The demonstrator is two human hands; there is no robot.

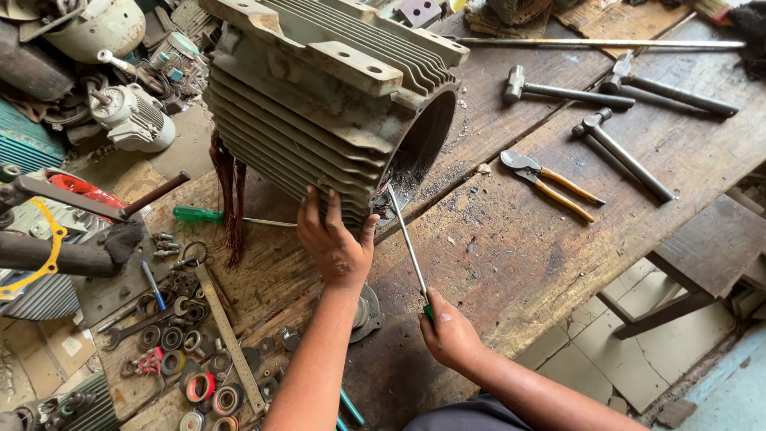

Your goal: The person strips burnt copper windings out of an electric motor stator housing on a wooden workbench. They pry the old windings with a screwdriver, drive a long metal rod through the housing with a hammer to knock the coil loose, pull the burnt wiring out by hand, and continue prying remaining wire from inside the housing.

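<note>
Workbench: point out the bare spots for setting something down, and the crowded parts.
The workbench is bare between the finned motor housing, the pliers and the right hand holding the screwdriver. A smaller patch lies past the hammers. It is crowded beside the left hand, around the bearings and rings.

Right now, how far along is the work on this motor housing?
Done: the housing lies on its side on the bench with its end open, and copper wires hang out at the far end. In hand: the left hand steadies it, and the right hand points a screwdriver at the opening. Left: cannot tell.
</note>
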